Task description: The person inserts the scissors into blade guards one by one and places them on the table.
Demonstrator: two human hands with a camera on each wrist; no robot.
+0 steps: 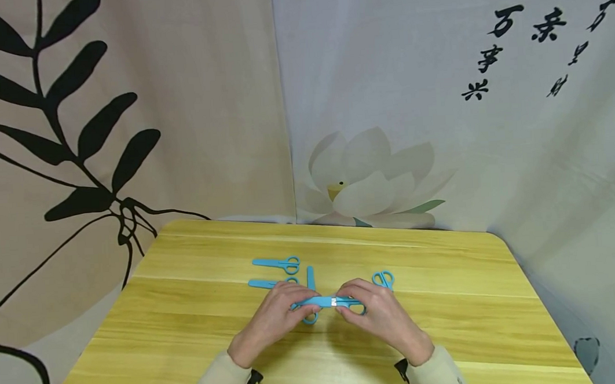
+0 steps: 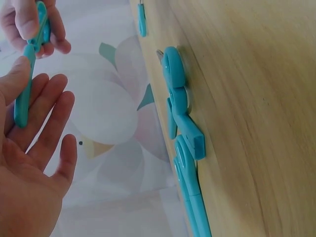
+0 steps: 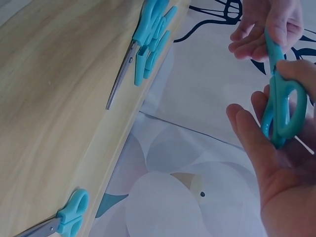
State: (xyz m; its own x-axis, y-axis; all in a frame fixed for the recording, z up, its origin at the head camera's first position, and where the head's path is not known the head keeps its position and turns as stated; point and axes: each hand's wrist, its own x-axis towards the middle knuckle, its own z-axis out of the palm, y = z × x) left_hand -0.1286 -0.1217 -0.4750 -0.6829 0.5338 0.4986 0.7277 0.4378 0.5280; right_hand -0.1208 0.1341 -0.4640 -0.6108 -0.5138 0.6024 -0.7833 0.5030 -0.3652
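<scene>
Two covered, one partway, two bare: judging progress as roughly midway, being unable to tell sheathing from unsheathing. Holding the part-sheathed scissors (image 1: 334,302) over the middle of the table (image 1: 450,329), well apart from its far edge; pinching the gripped sheath (image 1: 321,301) between thumb and fingers of the left hand (image 1: 272,315), pinching the handles with the right hand (image 1: 378,310), showing a bright strip of metal between. Seeing the far sheathed scissors (image 1: 266,262) and near sheathed scissors (image 1: 262,283) lying covered, left of middle, towards the far edge. Seeing the middle bare scissors (image 3: 140,35) lying near the hands and the right bare scissors (image 3: 64,216) lying nearer the right edge, both seemingly awaiting or past covering. Counting five pairs of scissors, two hands and four sheaths: two fitted, one gripped, plus a seemingly loose sheath (image 1: 311,277) pointing towards the far edge; finding no fifth, possibly being hidden.
</scene>
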